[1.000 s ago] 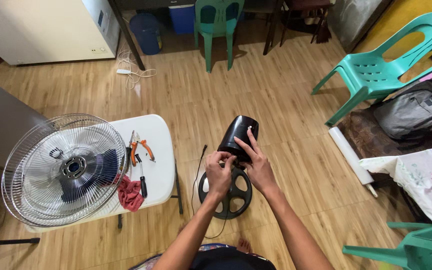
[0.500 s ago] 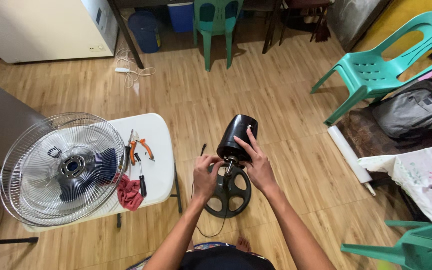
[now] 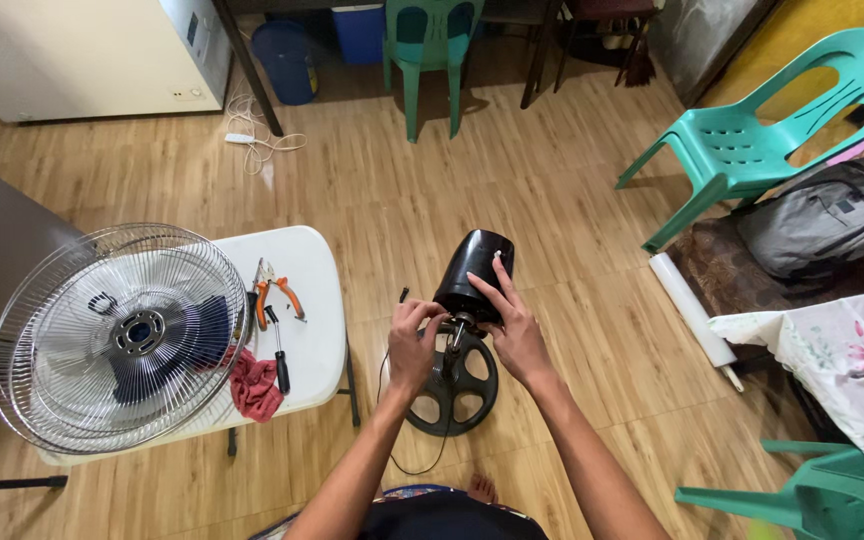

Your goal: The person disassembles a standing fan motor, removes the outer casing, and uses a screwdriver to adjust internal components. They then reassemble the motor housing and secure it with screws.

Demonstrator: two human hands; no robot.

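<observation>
right hand (image 3: pixel 514 335) spread open flat against the black fan motor housing (image 3: pixel 476 275) sitting over its round base (image 3: pixel 452 385) on the floor, left hand (image 3: pixel 410 345) fingers pinched shut at the neck below.

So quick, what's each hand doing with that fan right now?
Left hand: fingers curled at the joint under the black motor housing; exact grip cannot be told.
Right hand: fingers spread, pressed against the motor housing.
</observation>
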